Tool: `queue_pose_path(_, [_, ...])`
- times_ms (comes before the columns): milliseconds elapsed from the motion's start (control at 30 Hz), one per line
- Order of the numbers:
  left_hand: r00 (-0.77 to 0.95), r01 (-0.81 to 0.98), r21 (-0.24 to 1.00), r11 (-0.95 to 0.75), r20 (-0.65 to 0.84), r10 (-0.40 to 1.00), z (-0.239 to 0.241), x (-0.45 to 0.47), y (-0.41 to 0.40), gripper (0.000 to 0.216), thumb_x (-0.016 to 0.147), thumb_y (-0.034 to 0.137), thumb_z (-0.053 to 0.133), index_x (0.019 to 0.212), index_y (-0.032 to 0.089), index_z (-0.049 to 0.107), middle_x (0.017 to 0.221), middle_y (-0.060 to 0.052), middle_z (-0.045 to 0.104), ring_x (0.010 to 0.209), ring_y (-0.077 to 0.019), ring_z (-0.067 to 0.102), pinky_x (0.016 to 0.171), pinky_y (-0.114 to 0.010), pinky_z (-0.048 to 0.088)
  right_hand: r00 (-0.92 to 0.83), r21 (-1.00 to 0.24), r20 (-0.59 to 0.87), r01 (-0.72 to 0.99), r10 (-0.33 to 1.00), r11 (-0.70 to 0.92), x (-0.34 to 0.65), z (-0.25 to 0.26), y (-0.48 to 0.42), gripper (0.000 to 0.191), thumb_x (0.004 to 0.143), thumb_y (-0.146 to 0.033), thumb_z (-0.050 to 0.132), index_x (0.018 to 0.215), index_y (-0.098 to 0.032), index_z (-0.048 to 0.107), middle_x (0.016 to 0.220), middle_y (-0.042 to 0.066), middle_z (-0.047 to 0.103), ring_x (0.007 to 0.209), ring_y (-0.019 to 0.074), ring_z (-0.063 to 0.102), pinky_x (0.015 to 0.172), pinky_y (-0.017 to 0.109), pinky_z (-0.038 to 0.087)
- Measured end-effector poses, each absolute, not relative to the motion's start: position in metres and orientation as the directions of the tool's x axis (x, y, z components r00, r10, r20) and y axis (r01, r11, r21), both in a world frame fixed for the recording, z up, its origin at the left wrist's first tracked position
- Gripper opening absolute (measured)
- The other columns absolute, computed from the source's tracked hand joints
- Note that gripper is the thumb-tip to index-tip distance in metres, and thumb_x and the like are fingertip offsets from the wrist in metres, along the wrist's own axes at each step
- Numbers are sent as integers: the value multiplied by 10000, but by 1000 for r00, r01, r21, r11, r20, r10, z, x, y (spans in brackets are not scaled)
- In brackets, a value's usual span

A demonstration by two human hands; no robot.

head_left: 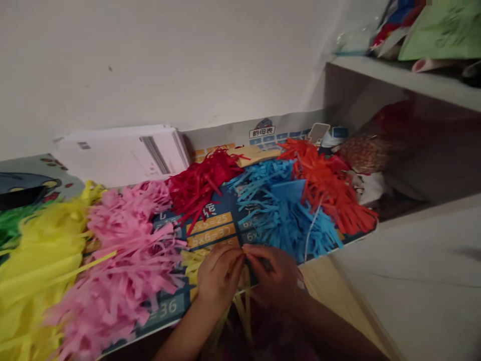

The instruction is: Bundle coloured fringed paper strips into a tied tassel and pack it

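Note:
At the near edge of the table, my left hand [220, 276] and my right hand [278, 276] meet fingertip to fingertip. Both are closed in a pinch on a pale yellow paper tassel [246, 311], whose thin strips dangle below the fingers. More yellow fringe [191, 263] pokes out to the left of my left hand. The exact spot being pinched is small and partly covered by the fingers. Blue fringed paper [287, 225] lies just beyond my right hand, with a thin white string [311, 230] across it. Pink fringed paper [124, 255] is left of my left hand.
Yellow [41, 260] and green fringed paper [9, 225] lie at far left, red [206, 175] and orange bunches [330, 185] toward the back. A printed mat [169, 306] covers the table. A white box-like stack [116, 155] leans on the wall; a shelf unit [398, 80] stands right.

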State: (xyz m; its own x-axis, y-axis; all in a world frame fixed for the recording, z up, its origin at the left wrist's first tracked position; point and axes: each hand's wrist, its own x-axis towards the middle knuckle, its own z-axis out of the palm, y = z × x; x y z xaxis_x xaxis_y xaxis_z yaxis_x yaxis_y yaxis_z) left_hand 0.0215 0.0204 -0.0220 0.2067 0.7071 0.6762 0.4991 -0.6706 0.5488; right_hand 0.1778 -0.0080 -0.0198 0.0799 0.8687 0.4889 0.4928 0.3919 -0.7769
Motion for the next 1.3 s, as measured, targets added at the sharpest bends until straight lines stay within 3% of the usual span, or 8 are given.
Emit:
queue_pose_path(200, [134,219,962,-165,137,981,-5,31,20,113,837,249,699,750,184,727,743,-21,734,677,-139,669,631,-215,513,73,-958,174,245,982,152,196,-14,-5,179,890,-317,644,1012,-256,759,966,38,770,871,184,729,778,296,598])
queue_pose_path(400, [172,-98,973,208,-190,967,-15,33,19,259,764,405,767,761,154,699,716,-17,655,635,-122,572,593,-218,441,38,-930,237,300,971,215,194,-14,2,138,866,-302,647,793,-248,750,827,24,718,770,168,679,726,279,559])
queue_pose_path(633, [229,25,997,-73,66,971,-10,29,16,195,831,342,725,756,169,676,868,-64,646,850,-178,607,759,-275,478,84,-895,295,373,952,245,192,-15,4,100,828,-219,627,750,-223,688,795,8,688,708,138,652,613,228,499])
queue_pose_path(833, [267,-59,997,44,-26,963,-13,37,13,225,811,374,734,814,173,634,880,-44,638,798,-147,599,707,-234,480,136,-877,324,414,936,244,187,-15,0,98,828,-210,613,749,-217,669,785,13,675,694,138,635,617,238,494])
queue_pose_path(1067, [268,197,974,-109,53,962,-11,24,18,93,776,255,743,739,180,703,736,-20,683,669,-139,626,614,-212,477,18,-766,396,558,918,319,246,1,30,163,879,-292,601,777,-234,714,870,26,724,823,163,673,749,272,525])
queue_pose_path(1167, [301,201,959,-200,134,944,-6,13,19,57,804,257,732,798,204,753,796,-39,733,735,-165,685,656,-225,524,386,-606,389,791,836,-83,334,21,74,301,903,-434,566,772,-217,728,928,82,727,921,232,660,831,343,510])
queue_pose_path(1233, [311,181,947,-265,200,929,-4,12,18,60,826,251,718,808,211,759,808,-44,742,771,-174,702,689,-230,543,576,-376,149,785,804,-492,382,31,105,374,920,-491,530,876,-194,753,1022,147,724,1016,287,644,879,391,478])
queue_pose_path(1300, [323,152,938,-312,251,912,-3,15,15,88,847,251,698,798,207,756,799,-48,739,769,-173,705,693,-229,549,606,-308,39,764,794,-568,408,35,131,368,849,-486,638,838,-139,761,983,210,721,1008,343,649,855,423,468])
